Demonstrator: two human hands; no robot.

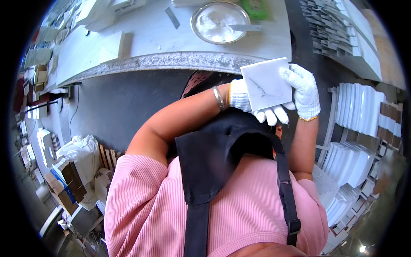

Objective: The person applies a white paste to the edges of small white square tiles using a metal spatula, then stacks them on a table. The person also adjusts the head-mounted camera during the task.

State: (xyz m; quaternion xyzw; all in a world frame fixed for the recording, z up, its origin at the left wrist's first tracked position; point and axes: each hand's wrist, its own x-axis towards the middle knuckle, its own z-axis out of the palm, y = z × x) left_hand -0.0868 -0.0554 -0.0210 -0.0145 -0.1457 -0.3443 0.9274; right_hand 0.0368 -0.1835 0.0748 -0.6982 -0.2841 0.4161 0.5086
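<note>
A square white marble tile (265,85) with a grey vein is held tilted just off the near edge of the workbench. My left hand (272,115), in a white knit glove, is under the tile; its fingers stick out below the lower edge, and its palm is hidden. My right hand (304,88), gloved alike, grips the tile's right side, with fingertips on the upper face. Past the tile, on the bench, stands a round metal bowl (193,29) of white paste (216,23). A putty knife (246,28) rests across the bowl's rim.
The workbench (150,40) has a rough, chipped front edge. On it lie a flat grey blade (172,18), a green package (254,8) and a white slab (112,47). Stacked pale strips (327,32) and white panels (357,107) stand to the right. Boxes (64,184) sit at lower left.
</note>
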